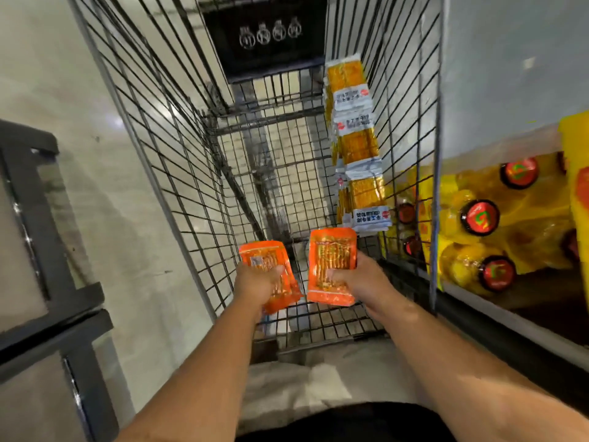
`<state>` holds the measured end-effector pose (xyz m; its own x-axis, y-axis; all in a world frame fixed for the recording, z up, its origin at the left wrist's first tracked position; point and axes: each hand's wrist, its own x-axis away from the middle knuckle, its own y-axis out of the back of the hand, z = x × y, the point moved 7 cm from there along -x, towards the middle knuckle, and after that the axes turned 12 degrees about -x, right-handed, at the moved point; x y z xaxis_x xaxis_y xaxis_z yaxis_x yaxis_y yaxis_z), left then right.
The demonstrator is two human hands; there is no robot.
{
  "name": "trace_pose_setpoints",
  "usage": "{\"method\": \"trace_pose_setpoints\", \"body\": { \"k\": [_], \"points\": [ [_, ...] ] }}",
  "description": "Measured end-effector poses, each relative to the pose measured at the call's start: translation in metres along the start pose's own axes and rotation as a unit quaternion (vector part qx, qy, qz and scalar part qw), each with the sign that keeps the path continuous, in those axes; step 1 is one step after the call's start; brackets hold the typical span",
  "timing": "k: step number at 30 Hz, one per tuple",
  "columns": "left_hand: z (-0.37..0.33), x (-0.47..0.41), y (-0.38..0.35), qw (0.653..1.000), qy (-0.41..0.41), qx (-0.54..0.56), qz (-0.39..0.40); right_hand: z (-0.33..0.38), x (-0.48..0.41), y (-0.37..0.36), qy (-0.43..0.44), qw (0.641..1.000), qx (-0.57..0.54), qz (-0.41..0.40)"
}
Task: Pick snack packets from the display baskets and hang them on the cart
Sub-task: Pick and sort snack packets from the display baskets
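Gripping one orange snack packet each, both hands reach out over the near end of the wire cart (165, 122) in the head view. The left hand (256, 283) has its fingers curled round the lower half of the left packet (259, 255), which tilts with its top leaning toward the cart's left wall. The right hand (355, 277) clamps the right packet (331, 252) from its right edge with the thumb laid across the front, and that packet stands nearly upright. The two packets are close beside each other but do not touch, and both are above the cart's floor grid, nearer its right wall than its left. A column of yellow packets (353, 138) already hangs down the inside of the right wall, its lowest one just above and beside the right packet. Outside that wall, bottles (478, 218) with red caps sit in yellow wrapping, and a black sign (264, 36) closes the cart's far end. The packets look like light, flat, sealed pouches: soft enough to bend, glossy enough to slip, and probably full of brittle sticks that a hard squeeze would snap. A hold low on the body, as now, seems sensible, since it leaves the top seam free to meet the wire. The view is too blurred to show whether that seam has a hanging hole, or what the yellow column hangs from.
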<state>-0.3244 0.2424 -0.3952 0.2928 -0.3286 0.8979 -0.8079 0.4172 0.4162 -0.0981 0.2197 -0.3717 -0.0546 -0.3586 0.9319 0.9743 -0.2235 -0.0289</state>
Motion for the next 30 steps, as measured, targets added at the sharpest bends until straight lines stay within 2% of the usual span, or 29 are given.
{"method": "trace_pose_setpoints", "body": {
  "k": [4,7,10,14,17,19,23,30],
  "points": [
    [-0.016,0.037,0.034,0.991,-0.082,0.046,0.098,0.022,0.047,-0.006,0.042,0.998,-0.047,0.023],
    [-0.038,0.089,0.066,0.968,-0.181,0.059,0.164,0.046,0.103,-0.010,0.108,0.988,-0.101,0.045],
    [-0.050,0.144,0.099,0.943,-0.254,0.076,0.200,0.056,0.165,-0.011,0.183,0.969,-0.164,0.037],
    [-0.045,0.204,0.132,0.922,-0.283,0.133,0.228,0.063,0.249,-0.017,0.275,0.940,-0.199,0.040],
    [-0.045,0.250,0.147,0.904,-0.326,0.131,0.244,0.052,0.305,-0.025,0.315,0.913,-0.253,0.048],
    [-0.048,0.276,0.146,0.892,-0.349,0.131,0.256,0.041,0.336,-0.031,0.335,0.903,-0.264,0.055],
    [-0.046,0.326,0.126,0.857,-0.396,0.121,0.306,0.015,0.386,-0.031,0.382,0.883,-0.274,-0.011],
    [-0.025,0.400,0.062,0.821,-0.392,0.068,0.409,-0.045,0.443,0.012,0.411,0.827,-0.369,-0.104]
  ]
}}
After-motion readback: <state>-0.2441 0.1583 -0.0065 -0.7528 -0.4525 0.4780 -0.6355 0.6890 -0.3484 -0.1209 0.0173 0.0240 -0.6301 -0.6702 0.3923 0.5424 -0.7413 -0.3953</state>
